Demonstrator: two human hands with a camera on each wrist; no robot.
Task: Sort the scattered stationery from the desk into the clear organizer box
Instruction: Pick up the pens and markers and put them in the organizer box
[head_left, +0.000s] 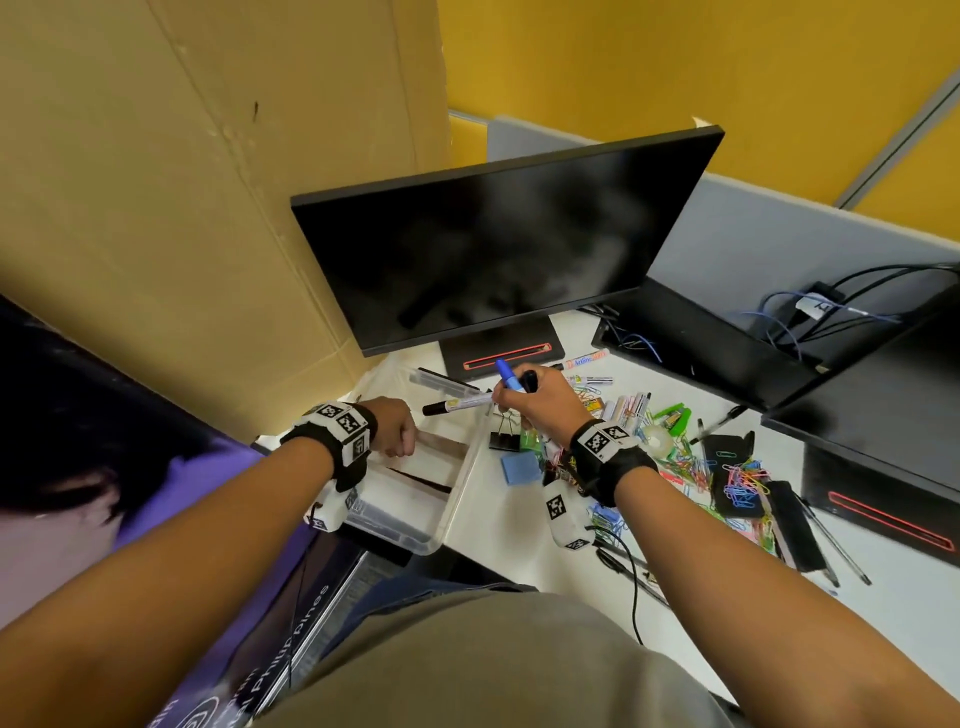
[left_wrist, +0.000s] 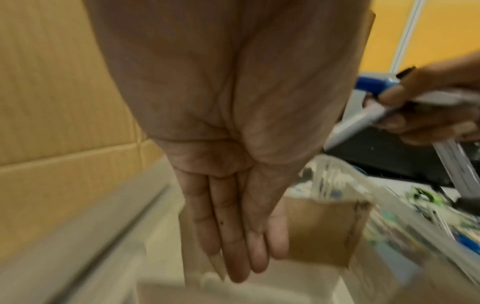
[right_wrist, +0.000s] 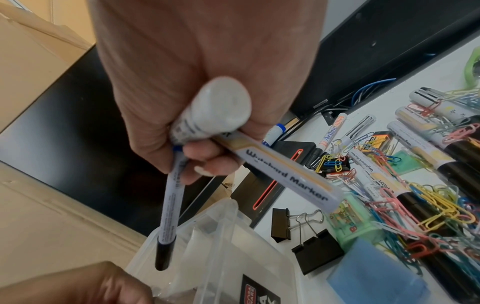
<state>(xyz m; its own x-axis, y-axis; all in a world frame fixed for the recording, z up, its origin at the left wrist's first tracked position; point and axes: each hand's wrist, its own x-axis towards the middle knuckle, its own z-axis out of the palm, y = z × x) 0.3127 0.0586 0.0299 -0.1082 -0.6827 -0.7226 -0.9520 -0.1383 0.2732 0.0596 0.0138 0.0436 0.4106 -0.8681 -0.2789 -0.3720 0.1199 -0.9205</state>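
The clear organizer box (head_left: 457, 499) with brown cardboard dividers (left_wrist: 319, 232) sits at the desk's left edge. My left hand (head_left: 402, 441) reaches down into it, and its fingers (left_wrist: 233, 246) lie straight against a divider. My right hand (head_left: 535, 402) hovers just past the box's far right corner and grips a bundle of markers. The bundle holds a blue-capped marker (head_left: 506, 376), a white whiteboard marker (right_wrist: 280, 176) and a thin black-tipped pen (right_wrist: 171, 205) that points toward the box (right_wrist: 233, 257).
A dark monitor (head_left: 493, 249) stands behind the hands. To the right lie black binder clips (head_left: 504, 436), a blue block (head_left: 519, 466), loose markers (head_left: 628, 408), a green stapler (head_left: 675, 418) and a heap of coloured paper clips (head_left: 737, 478). A cardboard wall (head_left: 182, 208) borders the left.
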